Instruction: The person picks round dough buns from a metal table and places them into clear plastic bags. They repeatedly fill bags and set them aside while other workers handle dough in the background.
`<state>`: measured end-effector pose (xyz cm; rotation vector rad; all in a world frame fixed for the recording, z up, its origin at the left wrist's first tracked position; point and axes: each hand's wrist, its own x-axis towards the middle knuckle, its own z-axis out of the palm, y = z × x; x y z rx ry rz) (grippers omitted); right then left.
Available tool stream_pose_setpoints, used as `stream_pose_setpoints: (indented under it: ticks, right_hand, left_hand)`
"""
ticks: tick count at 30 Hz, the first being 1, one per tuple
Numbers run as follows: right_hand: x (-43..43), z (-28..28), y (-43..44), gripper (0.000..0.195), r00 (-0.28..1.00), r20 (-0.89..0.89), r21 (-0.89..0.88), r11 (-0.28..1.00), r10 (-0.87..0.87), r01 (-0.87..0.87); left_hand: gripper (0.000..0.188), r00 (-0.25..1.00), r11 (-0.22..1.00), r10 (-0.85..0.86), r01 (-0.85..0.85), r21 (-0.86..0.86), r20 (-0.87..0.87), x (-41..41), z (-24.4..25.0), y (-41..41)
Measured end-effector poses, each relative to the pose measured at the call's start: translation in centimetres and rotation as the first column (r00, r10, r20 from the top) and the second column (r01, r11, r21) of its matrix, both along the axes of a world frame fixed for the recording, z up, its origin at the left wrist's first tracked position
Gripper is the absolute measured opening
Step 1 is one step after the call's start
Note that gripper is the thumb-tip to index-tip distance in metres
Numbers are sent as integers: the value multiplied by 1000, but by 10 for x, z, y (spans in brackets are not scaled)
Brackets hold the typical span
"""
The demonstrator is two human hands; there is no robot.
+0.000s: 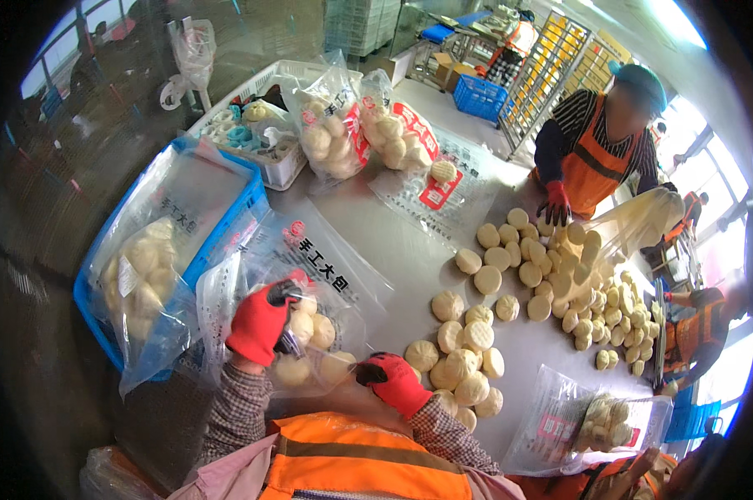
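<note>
A clear printed plastic bag (326, 369) lies before me with several pale round buns (322, 331) inside. My left hand (261, 322), in a red glove with dark fingertips, is closed on the bag's upper plastic. Below its fingers is a small shiny dark patch that I cannot make out. At the bag's right corner, my right hand (396, 382), gloved the same way, pinches the plastic edge. Just beyond that hand lies a loose pile of buns (461, 364) on the metal table (408, 269).
To the left stands a blue crate (95, 275) holding a filled bag. A white basket (276, 172) is behind it, beside two filled bags (333, 147). Across the table, a co-worker (595, 147) reaches into more buns (529, 250). Another bag (601, 425) lies at right.
</note>
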<state>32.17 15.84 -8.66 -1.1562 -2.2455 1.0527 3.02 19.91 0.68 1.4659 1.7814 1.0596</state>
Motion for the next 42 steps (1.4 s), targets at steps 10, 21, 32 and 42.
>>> stream_pose_setpoints:
  ticks: [10,21,32,42]
  right_hand:
    - [-34,279,0,28,982,-82,886,463,169,-5]
    - [-51,291,26,34,964,-150,885,464,218,33]
    - [-58,238,-18,42,921,-108,711,677,374,-191]
    - [14,149,-44,26,959,-252,268,962,128,-58]
  left_hand:
    - [22,980,909,-82,-1,416,183,-40,214,-32]
    - [20,995,856,-90,102,506,-48,-73,180,9]
    - [25,945,865,-228,307,397,-234,-90,203,-2]
    - [25,767,979,-189,197,-56,-613,30,150,4]
